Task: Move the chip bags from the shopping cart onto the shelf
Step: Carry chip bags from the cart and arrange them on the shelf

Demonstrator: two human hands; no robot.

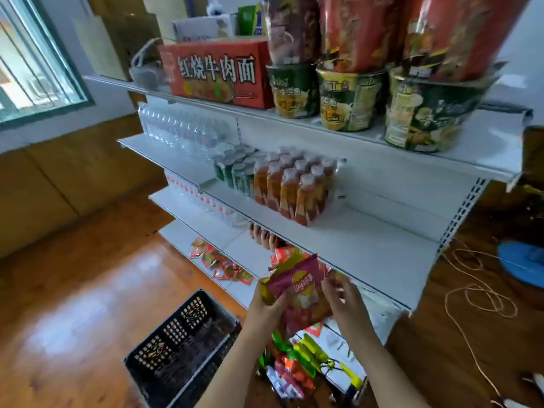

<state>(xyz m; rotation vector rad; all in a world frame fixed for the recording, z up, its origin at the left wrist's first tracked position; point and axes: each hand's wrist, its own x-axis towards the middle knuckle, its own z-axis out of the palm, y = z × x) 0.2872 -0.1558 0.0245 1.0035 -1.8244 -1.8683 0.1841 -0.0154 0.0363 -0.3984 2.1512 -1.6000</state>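
Both hands pinch a small stack of chip bags, the left hand (269, 307) gripping the lower corner and the right hand (343, 298) steadying the pink bag (300, 285), probably squaring them before sliding them under the shelf edge (353, 278), above the black basket (182, 337)

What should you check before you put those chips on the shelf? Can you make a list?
1. Pink chip bag held by both hands: ok, left hand and right hand grip it.
2. A second, yellow bag tucked behind it, secure: cannot tell.
3. Free space on the white shelf right of the orange bottles: ok.
4. Lower shelf level behind the bags has room: cannot tell, mostly hidden.
5. Black basket clear of the arms: ok.
6. More bags left below: ok, several.
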